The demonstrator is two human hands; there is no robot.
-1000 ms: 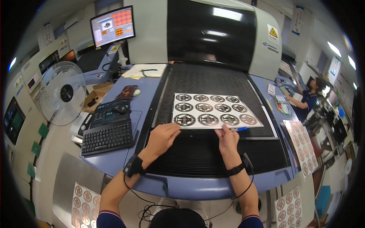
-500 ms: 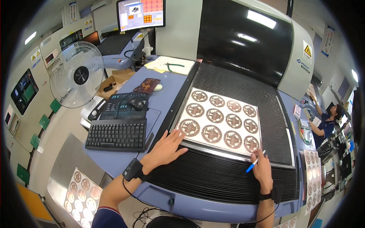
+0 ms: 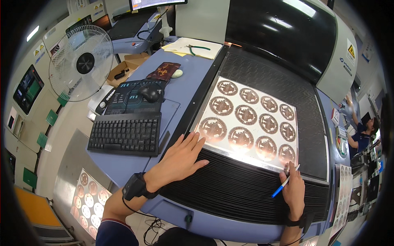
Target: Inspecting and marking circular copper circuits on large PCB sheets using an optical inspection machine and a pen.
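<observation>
A flat white panel [image 3: 234, 130] with rows of round copper-brown patterns lies on the dark textured bed [image 3: 305, 135] of a machine. My left hand [image 3: 180, 158] rests with its fingers spread, the fingertips at the panel's near left corner. At the near right corner is my right hand [image 3: 294, 190], its fingers touching the panel's edge. That hand holds a white pen with a blue end [image 3: 280, 189], which slants across between thumb and fingers. Both wrists wear black bands with a cable.
Left of the bed are a black keyboard [image 3: 125, 134], a mouse [image 3: 150, 93] and pliers [image 3: 199, 48] on paper. A fan [image 3: 82, 63] stands farther left. Black ribbed bellows [image 3: 230, 186] span the front. A co-worker [image 3: 363, 137] is at the far right; another patterned panel [image 3: 88, 201] lies lower left.
The view has tilted down and shifted, so the panel and bed appear moved. My hands stay at the panel's near corners, and the pen remains in my right hand.
</observation>
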